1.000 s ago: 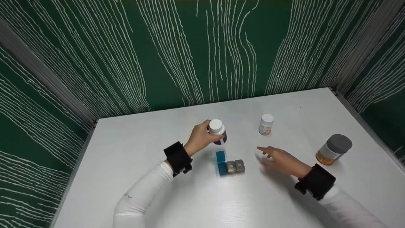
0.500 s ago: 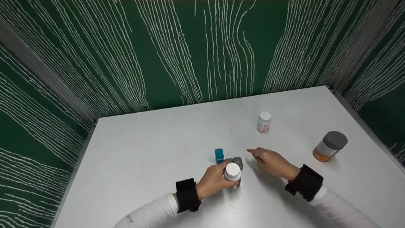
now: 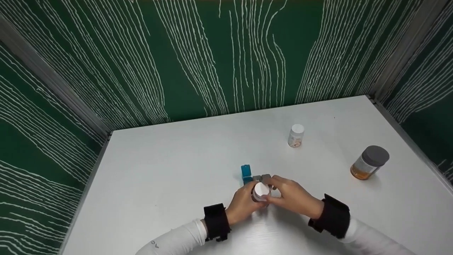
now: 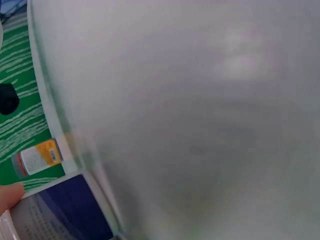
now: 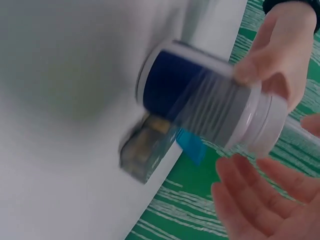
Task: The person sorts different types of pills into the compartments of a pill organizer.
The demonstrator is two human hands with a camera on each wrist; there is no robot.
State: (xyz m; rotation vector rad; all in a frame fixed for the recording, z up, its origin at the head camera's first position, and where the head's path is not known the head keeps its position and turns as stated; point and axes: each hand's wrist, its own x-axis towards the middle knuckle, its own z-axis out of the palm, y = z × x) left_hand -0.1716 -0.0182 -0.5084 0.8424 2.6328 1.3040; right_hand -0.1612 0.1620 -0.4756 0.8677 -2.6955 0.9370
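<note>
My left hand grips a white pill bottle with a dark blue and pale label, its white screw cap facing up. Around that cap, my right hand brings its thumb and fingers close. In the right wrist view these fingers are spread and loosely bent beside the cap, with no firm hold visible. Just behind the bottle lies a small pill organizer with a raised teal lid and grey lids; the hands and bottle hide part of it. Contents show through one clear compartment.
A smaller white bottle stands farther back on the white table. To the right is an amber jar with a grey lid. Green panels with white wavy lines rise behind the table and at both sides.
My left hand has carried the bottle toward me and right, to the front of the organizer. My right hand has moved left from beside the organizer to the bottle's cap.
</note>
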